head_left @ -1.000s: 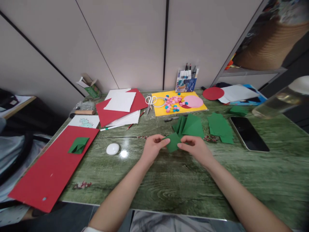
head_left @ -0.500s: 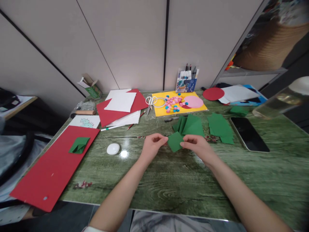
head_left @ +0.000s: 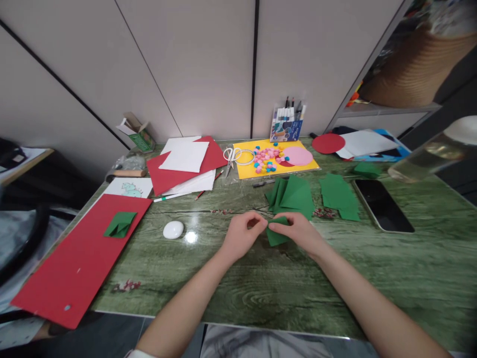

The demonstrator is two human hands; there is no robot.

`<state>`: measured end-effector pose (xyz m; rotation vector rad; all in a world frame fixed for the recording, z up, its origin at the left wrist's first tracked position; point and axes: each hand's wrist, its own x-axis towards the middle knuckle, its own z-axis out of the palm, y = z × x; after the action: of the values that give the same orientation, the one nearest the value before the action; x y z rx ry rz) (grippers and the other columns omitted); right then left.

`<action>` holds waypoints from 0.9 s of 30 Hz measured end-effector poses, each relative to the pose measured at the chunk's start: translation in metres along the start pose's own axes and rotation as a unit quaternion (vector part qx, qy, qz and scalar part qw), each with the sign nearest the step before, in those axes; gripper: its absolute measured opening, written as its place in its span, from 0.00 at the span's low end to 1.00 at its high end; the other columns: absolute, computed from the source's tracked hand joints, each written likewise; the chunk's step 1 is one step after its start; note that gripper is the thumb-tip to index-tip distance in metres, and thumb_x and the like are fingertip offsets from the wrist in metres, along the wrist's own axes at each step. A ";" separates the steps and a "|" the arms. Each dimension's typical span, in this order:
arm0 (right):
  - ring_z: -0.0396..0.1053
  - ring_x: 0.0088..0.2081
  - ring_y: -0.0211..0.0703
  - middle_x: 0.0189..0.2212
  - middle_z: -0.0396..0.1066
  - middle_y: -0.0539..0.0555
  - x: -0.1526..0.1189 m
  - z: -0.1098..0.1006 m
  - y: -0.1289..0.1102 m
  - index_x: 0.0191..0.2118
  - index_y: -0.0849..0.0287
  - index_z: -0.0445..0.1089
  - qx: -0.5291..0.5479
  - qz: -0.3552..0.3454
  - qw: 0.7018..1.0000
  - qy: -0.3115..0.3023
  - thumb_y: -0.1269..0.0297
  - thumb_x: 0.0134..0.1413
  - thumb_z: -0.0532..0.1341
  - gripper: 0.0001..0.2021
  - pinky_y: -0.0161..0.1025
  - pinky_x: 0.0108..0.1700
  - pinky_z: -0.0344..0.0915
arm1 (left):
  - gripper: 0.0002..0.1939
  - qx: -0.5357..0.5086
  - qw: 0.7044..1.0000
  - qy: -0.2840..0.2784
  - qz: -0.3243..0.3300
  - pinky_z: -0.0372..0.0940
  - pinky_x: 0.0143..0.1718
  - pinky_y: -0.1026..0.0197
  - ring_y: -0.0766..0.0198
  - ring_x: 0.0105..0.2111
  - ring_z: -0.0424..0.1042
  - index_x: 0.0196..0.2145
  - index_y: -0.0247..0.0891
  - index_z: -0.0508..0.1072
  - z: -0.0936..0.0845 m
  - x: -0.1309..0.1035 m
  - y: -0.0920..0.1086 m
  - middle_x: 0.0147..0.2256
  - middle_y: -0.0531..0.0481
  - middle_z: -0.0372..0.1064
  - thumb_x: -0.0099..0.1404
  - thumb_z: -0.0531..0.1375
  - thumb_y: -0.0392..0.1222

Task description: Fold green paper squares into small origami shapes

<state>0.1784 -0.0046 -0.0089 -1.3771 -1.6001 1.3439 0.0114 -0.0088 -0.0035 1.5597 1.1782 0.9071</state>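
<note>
A small green paper square (head_left: pixel 278 237) is between my hands above the table, partly hidden by my right fingers. My right hand (head_left: pixel 298 229) pinches its upper part. My left hand (head_left: pixel 244 232) is closed in a pinch at the paper's upper left corner, its fingertips almost meeting those of the right hand. Just behind lie fanned green sheets (head_left: pixel 296 196), with more green pieces (head_left: pixel 339 194) to their right. On the red board (head_left: pixel 82 253) at the left rests a folded green piece (head_left: pixel 120 224).
A white oval object (head_left: pixel 173 229) sits left of my hands. Scissors (head_left: pixel 230 160) and a yellow sheet (head_left: pixel 244 171) with pink and blue balls lie behind. At the right are a phone (head_left: pixel 383 205) and a bottle (head_left: pixel 428 151).
My left hand has moved right and slightly down, closer to my right hand. The green square has shifted a little right and down, and my right fingers now cover more of it.
</note>
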 end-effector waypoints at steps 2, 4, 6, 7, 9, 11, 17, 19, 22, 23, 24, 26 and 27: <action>0.60 0.24 0.38 0.20 0.65 0.48 0.000 0.002 0.002 0.24 0.60 0.70 0.009 0.006 1.000 0.008 0.57 0.43 0.61 0.11 0.34 0.27 0.54 | 0.09 -0.003 1.000 0.006 -0.008 0.58 0.29 0.64 0.63 0.26 0.65 0.24 0.37 0.71 0.002 0.000 -0.001 0.24 0.51 0.68 0.56 0.57 0.44; 0.60 0.24 0.38 0.20 0.65 0.48 0.001 0.004 0.003 0.23 0.61 0.70 0.018 0.011 1.000 0.015 0.57 0.43 0.61 0.11 0.34 0.28 0.55 | 0.09 -0.005 1.000 0.010 -0.014 0.58 0.29 0.64 0.63 0.26 0.65 0.23 0.36 0.71 0.003 0.000 -0.003 0.23 0.51 0.68 0.56 0.57 0.44; 0.60 0.24 0.37 0.19 0.65 0.48 0.000 0.004 0.003 0.23 0.62 0.70 0.027 0.019 0.999 0.016 0.57 0.43 0.62 0.12 0.34 0.27 0.55 | 0.09 -0.007 1.000 0.014 -0.016 0.57 0.29 0.64 0.64 0.26 0.65 0.24 0.36 0.71 0.003 0.001 -0.004 0.23 0.51 0.68 0.56 0.57 0.44; 0.59 0.24 0.37 0.19 0.64 0.48 0.000 0.004 0.004 0.23 0.62 0.69 0.030 0.024 0.999 0.017 0.57 0.43 0.62 0.12 0.34 0.27 0.54 | 0.09 -0.008 1.000 0.018 -0.017 0.57 0.29 0.64 0.64 0.26 0.65 0.24 0.36 0.71 0.002 0.001 -0.005 0.23 0.51 0.67 0.56 0.57 0.44; 0.59 0.23 0.37 0.19 0.64 0.48 0.000 0.002 0.004 0.23 0.62 0.69 0.041 0.031 0.999 0.014 0.58 0.43 0.62 0.11 0.35 0.27 0.54 | 0.10 -0.016 0.999 0.027 -0.018 0.57 0.28 0.64 0.64 0.25 0.64 0.23 0.36 0.70 -0.001 0.003 -0.005 0.22 0.52 0.67 0.56 0.57 0.45; 0.60 0.24 0.37 0.20 0.65 0.48 0.000 0.000 0.004 0.24 0.62 0.70 0.059 0.028 0.998 0.009 0.59 0.43 0.62 0.10 0.35 0.28 0.55 | 0.10 -0.032 0.999 0.037 -0.021 0.57 0.27 0.64 0.65 0.24 0.63 0.23 0.36 0.70 -0.005 0.005 -0.006 0.21 0.52 0.66 0.56 0.57 0.45; 0.61 0.24 0.37 0.20 0.66 0.48 0.000 -0.006 0.000 0.22 0.60 0.69 0.079 0.026 0.996 0.026 0.60 0.42 0.62 0.08 0.35 0.29 0.56 | 0.11 -0.065 0.996 0.056 -0.026 0.58 0.29 0.64 0.65 0.25 0.65 0.25 0.35 0.70 -0.014 0.010 -0.008 0.23 0.52 0.66 0.55 0.58 0.46; 0.63 0.25 0.38 0.20 0.68 0.49 0.000 -0.010 0.000 0.22 0.60 0.69 0.082 0.033 0.995 0.042 0.61 0.41 0.62 0.08 0.35 0.29 0.57 | 0.11 -0.085 0.994 0.067 -0.033 0.59 0.30 0.64 0.65 0.25 0.65 0.25 0.35 0.70 -0.018 0.012 -0.008 0.23 0.52 0.66 0.55 0.59 0.46; 0.65 0.27 0.40 0.21 0.69 0.51 0.000 -0.018 -0.001 0.22 0.60 0.70 0.096 0.032 0.993 0.062 0.63 0.41 0.62 0.06 0.36 0.32 0.58 | 0.11 -0.146 0.984 0.089 -0.047 0.60 0.31 0.64 0.67 0.25 0.65 0.24 0.34 0.70 -0.027 0.016 -0.008 0.22 0.54 0.66 0.53 0.60 0.46; 0.65 0.27 0.39 0.21 0.69 0.50 -0.001 -0.021 -0.002 0.22 0.60 0.70 0.100 0.027 0.992 0.070 0.64 0.41 0.62 0.06 0.35 0.32 0.58 | 0.11 -0.178 0.978 0.100 -0.052 0.60 0.32 0.64 0.67 0.25 0.65 0.24 0.34 0.70 -0.029 0.017 -0.009 0.22 0.54 0.65 0.52 0.61 0.46; 0.64 0.27 0.39 0.21 0.69 0.50 -0.001 -0.024 -0.003 0.22 0.60 0.70 0.104 0.022 0.991 0.078 0.63 0.41 0.63 0.06 0.35 0.32 0.58 | 0.11 -0.217 0.969 0.103 -0.061 0.60 0.32 0.65 0.68 0.26 0.65 0.24 0.34 0.70 -0.031 0.018 -0.009 0.23 0.55 0.65 0.52 0.62 0.46; 0.64 0.27 0.38 0.21 0.68 0.49 -0.003 -0.028 -0.005 0.23 0.59 0.70 0.113 0.009 0.990 0.089 0.62 0.42 0.64 0.06 0.34 0.32 0.58 | 0.12 -0.293 0.949 0.079 -0.088 0.61 0.33 0.65 0.70 0.25 0.65 0.25 0.34 0.69 -0.032 0.019 -0.011 0.23 0.55 0.65 0.51 0.63 0.46; 0.64 0.27 0.38 0.22 0.68 0.49 -0.005 -0.028 -0.007 0.23 0.59 0.70 0.117 0.001 0.989 0.089 0.62 0.42 0.64 0.06 0.34 0.32 0.58 | 0.12 -0.322 0.939 0.056 -0.104 0.61 0.33 0.65 0.70 0.25 0.65 0.25 0.34 0.69 -0.031 0.019 -0.012 0.23 0.55 0.65 0.50 0.63 0.46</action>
<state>0.2031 -0.0006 0.0065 -1.3148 -1.2812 1.3235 -0.0152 0.0181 -0.0059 0.8496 0.9636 1.1076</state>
